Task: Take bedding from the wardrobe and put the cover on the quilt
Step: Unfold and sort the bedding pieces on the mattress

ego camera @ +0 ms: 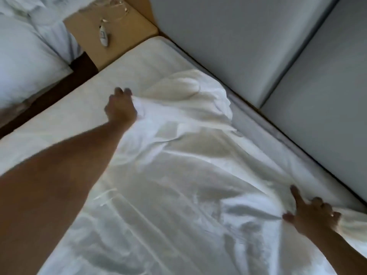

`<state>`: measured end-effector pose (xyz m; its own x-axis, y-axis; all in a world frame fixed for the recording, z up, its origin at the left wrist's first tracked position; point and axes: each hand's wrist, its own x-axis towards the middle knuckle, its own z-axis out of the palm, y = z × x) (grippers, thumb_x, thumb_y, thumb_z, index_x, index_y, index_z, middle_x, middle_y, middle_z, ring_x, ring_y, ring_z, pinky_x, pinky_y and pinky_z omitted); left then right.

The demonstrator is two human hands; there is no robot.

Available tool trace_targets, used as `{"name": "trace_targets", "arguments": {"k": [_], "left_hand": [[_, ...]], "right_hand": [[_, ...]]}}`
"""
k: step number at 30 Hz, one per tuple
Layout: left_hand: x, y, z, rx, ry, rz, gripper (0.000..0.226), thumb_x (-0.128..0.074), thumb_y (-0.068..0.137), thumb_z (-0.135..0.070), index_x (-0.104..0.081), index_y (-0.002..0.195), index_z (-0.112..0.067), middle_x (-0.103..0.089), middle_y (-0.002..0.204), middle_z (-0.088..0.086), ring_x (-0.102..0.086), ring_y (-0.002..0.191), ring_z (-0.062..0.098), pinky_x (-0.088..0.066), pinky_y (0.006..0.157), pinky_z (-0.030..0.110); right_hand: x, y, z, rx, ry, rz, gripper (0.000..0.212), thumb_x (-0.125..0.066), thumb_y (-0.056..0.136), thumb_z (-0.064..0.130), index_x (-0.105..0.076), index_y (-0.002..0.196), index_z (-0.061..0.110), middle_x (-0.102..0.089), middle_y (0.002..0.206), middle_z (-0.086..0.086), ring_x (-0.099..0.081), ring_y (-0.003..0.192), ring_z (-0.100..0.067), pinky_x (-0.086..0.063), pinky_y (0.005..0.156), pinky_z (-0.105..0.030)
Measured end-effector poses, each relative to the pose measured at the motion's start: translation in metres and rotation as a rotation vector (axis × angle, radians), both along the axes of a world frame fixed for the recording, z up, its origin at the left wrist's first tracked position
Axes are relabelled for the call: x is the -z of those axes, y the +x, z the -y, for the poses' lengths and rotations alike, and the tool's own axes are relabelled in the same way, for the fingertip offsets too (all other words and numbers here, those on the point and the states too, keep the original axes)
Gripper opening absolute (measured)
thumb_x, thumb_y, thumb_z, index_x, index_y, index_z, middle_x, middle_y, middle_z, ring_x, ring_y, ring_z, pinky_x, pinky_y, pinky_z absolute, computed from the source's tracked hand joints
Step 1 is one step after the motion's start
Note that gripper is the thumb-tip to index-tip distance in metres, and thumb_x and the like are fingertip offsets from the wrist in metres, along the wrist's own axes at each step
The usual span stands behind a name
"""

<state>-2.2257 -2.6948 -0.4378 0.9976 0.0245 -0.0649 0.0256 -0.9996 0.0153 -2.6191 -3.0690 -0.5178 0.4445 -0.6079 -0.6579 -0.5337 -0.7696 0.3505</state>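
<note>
The left hand [121, 108] has its fingers [123, 91] curled into a bunched fold of the white cover [178, 175], which lies rumpled on the mattress [75, 116] between both hands. To the right, the right hand [311, 213] grips the cover's edge beside the grey headboard [258, 46], index finger straight, remaining fingers curled on cloth.

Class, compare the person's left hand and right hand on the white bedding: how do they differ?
The left hand reaches farther away, all fingers curled, bunching the white bedding; the right hand lies nearer, by the grey padded panel. The right hand's forefinger points out straight; the left hand's does not. Both grip the bedding.
</note>
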Motion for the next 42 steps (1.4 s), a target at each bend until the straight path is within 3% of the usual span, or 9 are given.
{"name": "trace_targets", "arguments": {"k": [3,6,9,13,20,27,32,38,42], "left_hand": [[-0.076,0.074,-0.008,-0.272,-0.131,0.161,0.086,-0.079,0.081,-0.027,-0.029,0.149,-0.019,-0.025,0.156,0.016,-0.034,0.139,0.040,-0.042,0.107,0.052],[-0.081,0.038,0.014,0.103,-0.036,0.350,0.075,-0.078,0.077,-0.032,-0.041,0.139,-0.013,-0.042,0.144,0.020,-0.045,0.129,0.041,-0.044,0.100,0.047],[-0.012,-0.052,0.023,0.449,-0.060,-0.048,0.040,-0.064,0.089,-0.039,-0.054,0.123,-0.019,-0.062,0.118,0.007,-0.060,0.111,0.031,-0.048,0.088,0.039],[0.063,-0.066,-0.030,0.216,0.068,-0.585,0.087,-0.069,0.084,-0.058,-0.028,0.154,-0.030,-0.032,0.152,0.012,-0.040,0.136,0.037,-0.040,0.109,0.050],[0.021,0.103,-0.066,-0.043,-0.259,-0.185,0.126,-0.082,0.074,-0.056,0.004,0.161,-0.028,0.013,0.168,0.014,-0.003,0.153,0.045,-0.022,0.120,0.058],[0.068,-0.015,-0.051,-0.294,-0.283,-0.136,0.116,-0.076,0.079,-0.052,0.002,0.161,-0.027,0.005,0.170,0.009,0.004,0.155,0.035,0.000,0.119,0.063],[0.108,-0.203,-0.044,-0.895,-0.514,-0.022,0.096,-0.083,0.076,-0.044,-0.036,0.153,-0.009,-0.037,0.149,0.023,-0.037,0.133,0.046,-0.026,0.112,0.053],[0.095,-0.235,-0.013,-0.866,-0.543,0.157,0.054,-0.069,0.092,-0.025,-0.053,0.142,-0.013,-0.063,0.133,0.008,-0.055,0.118,0.035,-0.035,0.102,0.045],[0.075,-0.256,-0.015,-0.948,-0.891,0.209,0.027,-0.068,0.093,-0.026,-0.067,0.119,-0.019,-0.071,0.096,-0.002,-0.069,0.094,0.023,-0.055,0.090,0.042]], "right_hand": [[-0.021,0.054,-0.030,-0.004,0.004,0.064,0.108,-0.070,0.071,0.076,-0.019,0.155,0.031,-0.022,0.150,-0.018,-0.030,0.139,-0.041,-0.033,0.111,-0.059],[-0.026,0.113,-0.084,-0.155,0.202,0.597,0.091,-0.089,0.058,0.061,-0.049,0.129,0.022,-0.042,0.124,-0.015,-0.049,0.113,-0.039,-0.048,0.092,-0.050],[-0.009,0.158,-0.128,-0.006,0.514,0.335,0.093,-0.090,0.055,0.064,-0.043,0.124,0.023,-0.043,0.126,-0.012,-0.047,0.125,-0.036,-0.043,0.105,-0.045],[0.034,0.174,-0.120,-0.011,0.503,0.219,0.111,-0.089,0.042,0.071,-0.036,0.129,0.026,-0.041,0.137,-0.012,-0.040,0.135,-0.034,-0.036,0.111,-0.048],[0.065,0.186,-0.112,-0.054,0.489,0.121,0.130,-0.080,0.035,0.080,-0.028,0.141,0.025,-0.034,0.150,-0.013,-0.030,0.143,-0.034,-0.030,0.116,-0.047],[0.080,0.200,-0.109,-0.075,0.506,0.059,0.145,-0.084,0.042,0.079,-0.018,0.155,0.015,-0.027,0.159,-0.014,-0.027,0.148,-0.032,-0.027,0.119,-0.045],[0.089,0.199,-0.111,-0.038,0.499,0.038,0.157,-0.083,0.038,0.081,-0.008,0.158,0.014,-0.018,0.164,-0.014,-0.020,0.151,-0.033,-0.024,0.121,-0.047],[0.097,0.195,-0.110,-0.098,0.464,0.069,0.160,-0.079,0.037,0.085,-0.005,0.158,0.011,-0.018,0.164,-0.014,-0.019,0.151,-0.036,-0.024,0.119,-0.048],[0.093,0.187,-0.108,-0.124,0.435,0.147,0.153,-0.081,0.042,0.082,-0.008,0.158,0.013,-0.020,0.163,-0.016,-0.019,0.151,-0.037,-0.024,0.120,-0.052]]}}
